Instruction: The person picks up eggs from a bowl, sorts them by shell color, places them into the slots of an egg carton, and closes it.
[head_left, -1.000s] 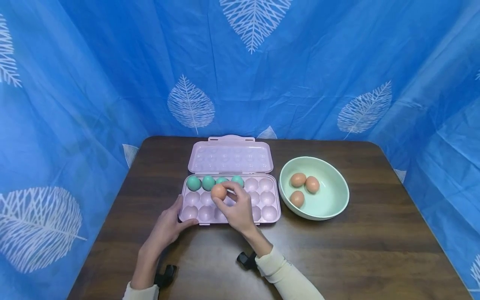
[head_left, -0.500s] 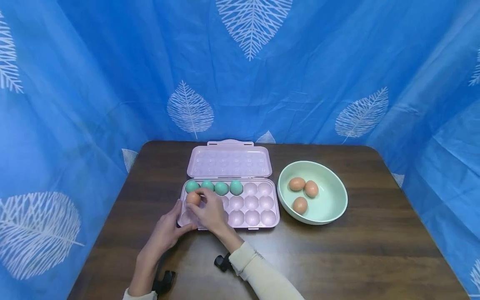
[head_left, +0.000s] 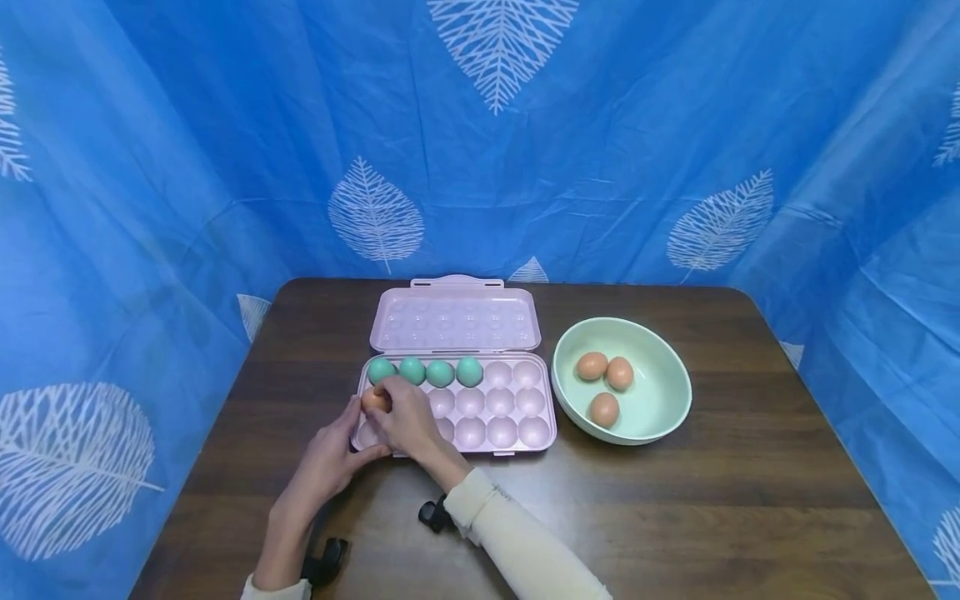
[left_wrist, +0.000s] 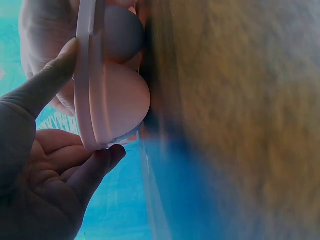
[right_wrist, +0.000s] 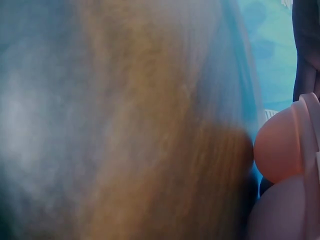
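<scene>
A pale pink egg box (head_left: pixel 530 402) lies on the table with its lid (head_left: pixel 455 321) folded back. Several green eggs (head_left: pixel 469 372) fill the left part of its back row. My right hand (head_left: pixel 408 423) pinches a brown egg (head_left: pixel 374 401) at the leftmost cup of the middle row; the fingers partly cover it. With my left hand (head_left: pixel 324 460) I grip the box's front left corner, thumb along the front edge and fingers at the left side. In the left wrist view, that hand (left_wrist: pixel 52 180) holds the rim beside the rounded cup undersides (left_wrist: pixel 122 102).
To the right of the box stands a light green bowl (head_left: pixel 663 400) with three brown eggs (head_left: pixel 620 373) in it. Both stand on a dark wooden table (head_left: pixel 675 517). A blue curtain (head_left: pixel 600 125) with white leaf prints hangs behind and at both sides.
My right hand has carried the brown egg left across the box, from over its middle down to the leftmost middle-row cup. The left hand has kept its grip on the corner.
</scene>
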